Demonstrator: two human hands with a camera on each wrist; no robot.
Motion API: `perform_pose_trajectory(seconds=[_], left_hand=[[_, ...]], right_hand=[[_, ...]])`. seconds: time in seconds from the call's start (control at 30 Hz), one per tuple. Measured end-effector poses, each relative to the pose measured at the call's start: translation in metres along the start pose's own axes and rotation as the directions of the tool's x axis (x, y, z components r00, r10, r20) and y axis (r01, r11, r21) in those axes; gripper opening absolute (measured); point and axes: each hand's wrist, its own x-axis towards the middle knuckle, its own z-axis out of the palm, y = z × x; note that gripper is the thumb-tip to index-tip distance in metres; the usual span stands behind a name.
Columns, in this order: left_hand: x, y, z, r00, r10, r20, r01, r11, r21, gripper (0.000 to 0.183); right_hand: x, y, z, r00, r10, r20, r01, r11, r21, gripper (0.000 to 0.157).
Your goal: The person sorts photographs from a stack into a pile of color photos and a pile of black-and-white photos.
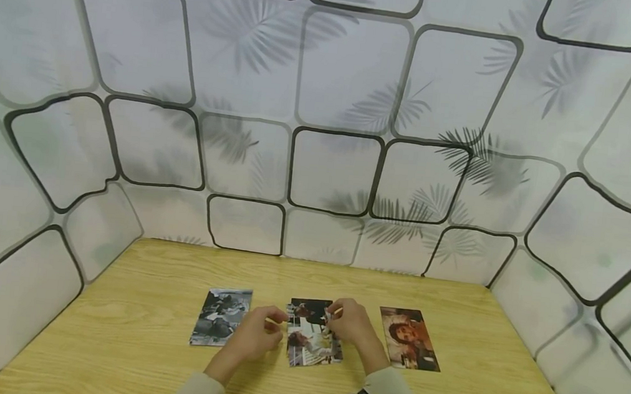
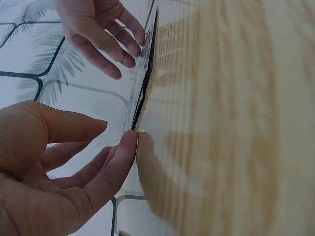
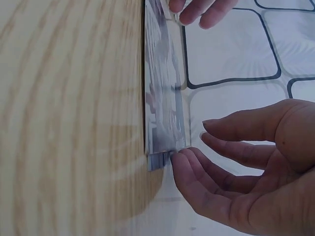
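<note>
A small pile of photo prints (image 1: 311, 340) lies on the table in the middle, its cards slightly fanned at the lower edge. My left hand (image 1: 260, 330) is at the pile's left side; in the left wrist view a fingertip (image 2: 129, 140) meets the thin edge of the prints, thumb held apart. On the opposite side is my right hand (image 1: 351, 320), over the upper right edge. The right wrist view shows its fingertips (image 3: 181, 160) right at the pile's end, with the thumb standing off. Both hands have loosely bent fingers and pinch nothing.
A black-and-white photo stack (image 1: 220, 317) lies to the left, close by the left forearm. To the right lies a reddish-brown portrait photo (image 1: 409, 338). The wood-grain table (image 1: 129, 331) is walled in by a patterned curtain (image 1: 335, 167) at the back and sides.
</note>
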Motion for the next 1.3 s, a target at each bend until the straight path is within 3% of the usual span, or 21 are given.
perform_pose_trajectory(seconds=[0.27,0.5,0.77,1.0,1.3], left_hand=[[0.000,0.000,0.000,1.000,-0.023,0.009,0.023,0.999,-0.048,0.030],[0.000,0.000,-0.002,0.999,-0.041,-0.004,0.041,0.998,-0.047,0.030],[0.001,-0.001,-0.003,0.998,-0.060,0.014,0.061,0.997,-0.049,0.034],[0.001,-0.001,-0.006,0.997,-0.073,-0.001,0.073,0.996,-0.060,0.035],[0.001,0.000,-0.007,0.995,-0.096,0.027,0.098,0.993,-0.060,0.034]], right_hand=[[0.001,-0.001,0.007,0.999,-0.011,0.049,0.008,0.998,0.057,0.022],[0.000,-0.004,0.007,1.000,-0.014,-0.023,0.013,0.999,-0.041,0.019],[0.001,-0.003,0.011,0.999,-0.018,0.036,0.018,1.000,0.015,0.021],[0.004,0.000,0.012,0.999,-0.027,-0.037,0.029,0.999,0.034,0.020],[0.005,0.002,0.012,0.999,-0.035,-0.039,0.038,0.996,0.080,0.020]])
